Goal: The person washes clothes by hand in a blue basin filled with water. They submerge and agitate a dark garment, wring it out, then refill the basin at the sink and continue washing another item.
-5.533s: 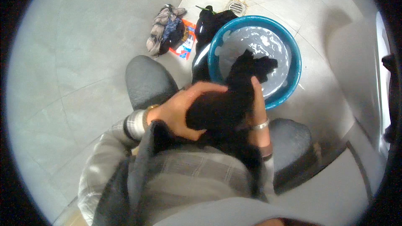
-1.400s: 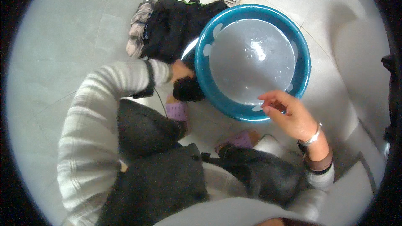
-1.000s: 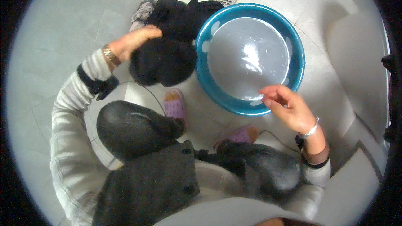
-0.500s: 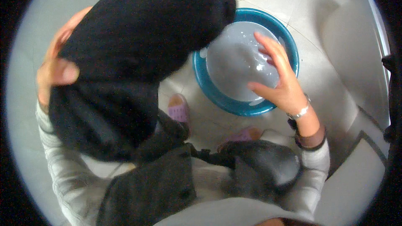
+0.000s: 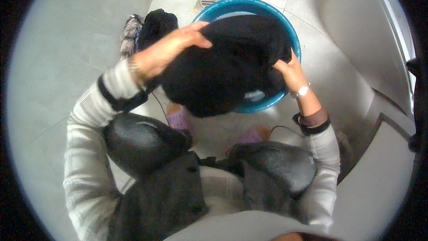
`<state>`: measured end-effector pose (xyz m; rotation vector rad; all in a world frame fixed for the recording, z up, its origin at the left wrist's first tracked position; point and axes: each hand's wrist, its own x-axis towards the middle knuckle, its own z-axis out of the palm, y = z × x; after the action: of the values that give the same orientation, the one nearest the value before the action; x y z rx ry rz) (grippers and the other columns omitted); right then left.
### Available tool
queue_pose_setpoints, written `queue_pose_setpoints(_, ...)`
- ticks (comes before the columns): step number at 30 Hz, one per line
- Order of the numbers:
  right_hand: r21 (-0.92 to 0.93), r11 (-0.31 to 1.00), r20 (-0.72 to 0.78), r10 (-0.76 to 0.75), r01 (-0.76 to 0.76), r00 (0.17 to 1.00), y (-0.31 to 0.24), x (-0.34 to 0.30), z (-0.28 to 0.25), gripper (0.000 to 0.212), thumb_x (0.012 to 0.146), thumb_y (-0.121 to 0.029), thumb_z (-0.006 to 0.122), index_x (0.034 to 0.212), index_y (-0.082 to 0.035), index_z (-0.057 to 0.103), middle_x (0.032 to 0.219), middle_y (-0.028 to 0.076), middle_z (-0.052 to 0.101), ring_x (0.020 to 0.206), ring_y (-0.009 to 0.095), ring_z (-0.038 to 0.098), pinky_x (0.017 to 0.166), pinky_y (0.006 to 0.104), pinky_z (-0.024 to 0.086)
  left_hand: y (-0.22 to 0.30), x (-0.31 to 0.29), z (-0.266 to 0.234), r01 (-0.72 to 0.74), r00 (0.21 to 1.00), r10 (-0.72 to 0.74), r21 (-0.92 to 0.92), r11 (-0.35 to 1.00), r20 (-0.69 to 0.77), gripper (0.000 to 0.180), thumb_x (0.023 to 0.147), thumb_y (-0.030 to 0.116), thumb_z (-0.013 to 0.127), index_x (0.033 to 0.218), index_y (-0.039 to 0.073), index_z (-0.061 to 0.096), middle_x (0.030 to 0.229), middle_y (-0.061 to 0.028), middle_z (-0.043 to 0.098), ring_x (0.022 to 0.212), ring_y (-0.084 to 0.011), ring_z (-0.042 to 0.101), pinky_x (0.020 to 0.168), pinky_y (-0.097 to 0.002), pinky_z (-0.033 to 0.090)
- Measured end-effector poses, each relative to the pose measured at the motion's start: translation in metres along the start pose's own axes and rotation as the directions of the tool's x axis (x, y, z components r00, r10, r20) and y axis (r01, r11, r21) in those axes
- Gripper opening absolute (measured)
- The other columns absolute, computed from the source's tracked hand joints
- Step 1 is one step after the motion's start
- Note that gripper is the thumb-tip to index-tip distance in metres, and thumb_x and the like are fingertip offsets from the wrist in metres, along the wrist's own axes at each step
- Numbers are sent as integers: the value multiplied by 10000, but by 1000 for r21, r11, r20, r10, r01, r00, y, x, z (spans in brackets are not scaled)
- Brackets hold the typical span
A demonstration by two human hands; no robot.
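A bulky black garment point(image 5: 223, 69) is stretched between my hands over a round teal basin point(image 5: 293, 40). My left hand point(image 5: 176, 47) grips its upper left side, thumb on top and fingers underneath. At the garment's right edge, my right hand point(image 5: 290, 72) pinches the cloth just inside the basin's rim. The cloth covers most of the basin and hangs past the near left rim. A little greyish water point(image 5: 255, 95) shows below the cloth, and more shows at the far side. The garment's exact kind is not clear.
Beyond my left hand, a black cloth bundle point(image 5: 158, 24) and a patterned cloth point(image 5: 131, 35) lie on the tiled floor. A round drain point(image 5: 207, 0) sits behind the basin. A large white curved fixture point(image 5: 365, 31) stands at right. My feet wear pink slippers point(image 5: 179, 119).
The black garment has moved right and down from the left onto the basin. My left hand came along with it. My right hand, open over the water before, now holds the garment's right edge.
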<state>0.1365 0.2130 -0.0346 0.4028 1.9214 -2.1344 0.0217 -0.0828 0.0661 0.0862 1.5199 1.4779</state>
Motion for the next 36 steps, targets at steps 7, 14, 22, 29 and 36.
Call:
queue_pose_setpoints(7, -585, 809, -161, -51, -54, 986, 3, 97, 46, 793, 727, -151, 734, 1400, -21, 335, 1291, 250, 523, 1115, 369, 580, 992, 392, 463, -36, 69, -107, 47, 989, -5, 291, 956, -145, 578, 890, 242, 679, 1354, -3, 435, 1155, -135, 612, 1079, -229, 591, 988, -334, 446)
queue_pose_setpoints(14, -972, 235, -69, -337, 13, 939, -11, 109, 74, 906, 681, -185, 780, 1459, -77, 329, 1471, 270, 307, 1204, 478, 474, 1014, 455, 441, -64, 67, -118, -75, 916, 386, 894, 441, -113, 753, 856, 309, 712, 1451, 38, 337, 1379, -318, 419, 1261, -447, 459, 1057, -438, 401)
queue_pose_setpoints(22, -996, 74, 44, 58, 39, 997, 3, 108, 110, 1155, 591, -493, 859, 1537, -409, 203, 1624, 157, 79, 1361, 632, 178, 997, 775, 262, -95, 73, -90, -79, 955, 290, 995, 64, 58, 1002, 764, 435, 775, 1553, 202, 203, 1578, -291, 85, 1449, -503, 113, 1112, -661, 194)
queue_pose_setpoints(29, -990, 139, 32, 361, -19, 932, 17, 130, 103, 1295, 613, -421, 856, 1567, -301, -10, 1518, 284, 240, 1230, 551, 440, 1011, 565, 429, -101, 97, -81, -24, 997, 78, 995, 99, 16, 1025, 711, 419, 808, 1546, 353, 218, 1598, -272, 7, 1449, -486, 153, 1065, -760, 94)
queue_pose_setpoints(36, -984, -29, 122, 617, 177, 777, 57, 145, 92, 686, 878, -394, 591, 1498, -202, 366, 1529, 146, 372, 1325, 367, 465, 1067, 460, 410, -126, 125, -79, 46, 987, -157, 999, 1, -46, 725, 900, 246, 566, 1535, 396, 251, 1612, -245, 2, 1451, -522, 92, 1075, -752, 85)
